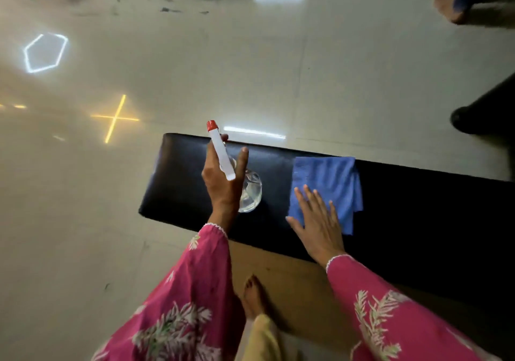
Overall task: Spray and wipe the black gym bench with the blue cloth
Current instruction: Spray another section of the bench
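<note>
The black gym bench (pixel 178 182) runs from the middle of the view off to the right edge. My left hand (pixel 223 182) grips a clear spray bottle (pixel 252 193) with a white head and red nozzle tip, held over the bench's left end, nozzle pointing away from me. A blue cloth (pixel 331 182) lies folded on the bench pad to the right of the bottle. My right hand (pixel 317 224) rests flat, fingers spread, on the cloth's near left corner.
A glossy pale tiled floor (pixel 250 68) surrounds the bench and reflects ceiling lights. Another person's foot (pixel 448 6) stands at the top right, and a dark object (pixel 485 112) sits at the right edge. My own bare foot (pixel 253 296) is under the bench's near side.
</note>
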The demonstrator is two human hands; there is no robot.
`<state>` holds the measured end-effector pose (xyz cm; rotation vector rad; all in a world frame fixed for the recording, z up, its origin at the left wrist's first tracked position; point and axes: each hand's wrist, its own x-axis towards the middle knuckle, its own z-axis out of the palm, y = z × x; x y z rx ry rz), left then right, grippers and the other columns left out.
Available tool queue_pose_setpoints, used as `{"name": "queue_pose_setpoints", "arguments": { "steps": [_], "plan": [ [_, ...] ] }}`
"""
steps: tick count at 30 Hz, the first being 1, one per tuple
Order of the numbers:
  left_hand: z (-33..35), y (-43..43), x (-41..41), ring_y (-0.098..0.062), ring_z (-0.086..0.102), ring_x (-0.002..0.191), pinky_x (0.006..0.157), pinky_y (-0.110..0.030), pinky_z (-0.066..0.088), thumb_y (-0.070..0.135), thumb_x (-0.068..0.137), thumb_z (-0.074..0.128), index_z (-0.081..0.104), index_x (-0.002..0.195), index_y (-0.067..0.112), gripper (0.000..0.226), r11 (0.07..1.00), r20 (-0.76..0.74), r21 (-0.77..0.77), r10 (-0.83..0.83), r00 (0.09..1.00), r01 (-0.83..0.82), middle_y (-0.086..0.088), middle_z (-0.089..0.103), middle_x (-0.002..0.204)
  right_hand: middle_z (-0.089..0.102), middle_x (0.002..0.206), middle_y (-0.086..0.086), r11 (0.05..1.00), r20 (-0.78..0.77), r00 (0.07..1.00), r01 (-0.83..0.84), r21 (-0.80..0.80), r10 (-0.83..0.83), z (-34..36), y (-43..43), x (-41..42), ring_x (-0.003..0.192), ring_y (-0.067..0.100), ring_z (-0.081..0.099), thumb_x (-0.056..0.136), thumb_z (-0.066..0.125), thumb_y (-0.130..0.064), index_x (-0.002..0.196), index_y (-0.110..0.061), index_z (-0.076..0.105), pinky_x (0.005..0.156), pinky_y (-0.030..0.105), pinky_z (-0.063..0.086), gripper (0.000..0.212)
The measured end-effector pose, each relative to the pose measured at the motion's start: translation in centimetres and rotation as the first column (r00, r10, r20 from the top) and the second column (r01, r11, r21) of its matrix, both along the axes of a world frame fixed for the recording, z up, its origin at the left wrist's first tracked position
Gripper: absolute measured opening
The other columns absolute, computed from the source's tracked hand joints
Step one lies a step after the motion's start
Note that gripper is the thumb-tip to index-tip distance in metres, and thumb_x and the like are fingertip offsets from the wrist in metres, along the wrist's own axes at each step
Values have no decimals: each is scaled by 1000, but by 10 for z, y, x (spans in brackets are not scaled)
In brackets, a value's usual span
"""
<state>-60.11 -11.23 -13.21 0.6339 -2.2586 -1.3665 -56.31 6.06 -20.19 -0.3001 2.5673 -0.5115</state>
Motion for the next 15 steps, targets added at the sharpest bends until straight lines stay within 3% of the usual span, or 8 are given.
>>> {"name": "queue_pose_setpoints", "arguments": {
  "steps": [4, 6, 10, 11, 15],
  "plan": [
    [-13, -99, -10, 23, 49, 78, 71, 3, 34, 8, 81, 70, 51, 116, -7, 42, 995, -9, -87, 49, 999, -49, 21, 44, 84, -9, 157, -3, 996, 7, 996, -88, 8, 88, -16, -98, -10, 144, 15, -7, 96, 30, -47, 146, -27, -5, 116, 40, -3, 65],
    [-18, -132, -13, 13, 53, 78, 73, 2, 34, 11, 82, 69, 49, 119, -5, 45, 993, 15, -105, 45, 999, -44, 16, 50, 91, -9, 157, -2, 992, 18, 993, -116, 41, 115, -23, -127, -12, 144, 17, -6, 96, 30, -47, 146, -26, -5, 116, 41, -2, 65],
    [-33, -166, -16, -16, 56, 80, 76, -2, 41, 16, 82, 68, 46, 122, -6, 50, 991, 31, -133, 8, 1000, -4, -14, 59, 108, -12, 156, -2, 976, 86, 985, -164, 142, 153, -32, -151, -12, 144, 17, -8, 95, 27, -51, 146, -26, -6, 116, 43, -1, 65],
    [-36, -170, -16, -16, 57, 76, 74, -4, 42, 17, 82, 68, 47, 121, -6, 51, 992, 26, -126, 18, 999, -15, -13, 59, 106, -14, 156, -3, 970, 109, 981, -175, 166, 158, -33, -153, -11, 144, 16, -8, 95, 26, -52, 146, -26, -7, 116, 43, -1, 66],
    [-48, -181, -13, 12, 53, 68, 69, 0, 39, 12, 81, 70, 44, 121, -8, 51, 995, 1, -66, 76, 997, -76, 17, 48, 92, -18, 155, -5, 958, 154, 973, -201, 203, 171, -34, -154, -11, 144, 15, -10, 95, 31, -49, 146, -27, -10, 116, 45, 0, 68]
  ]
}}
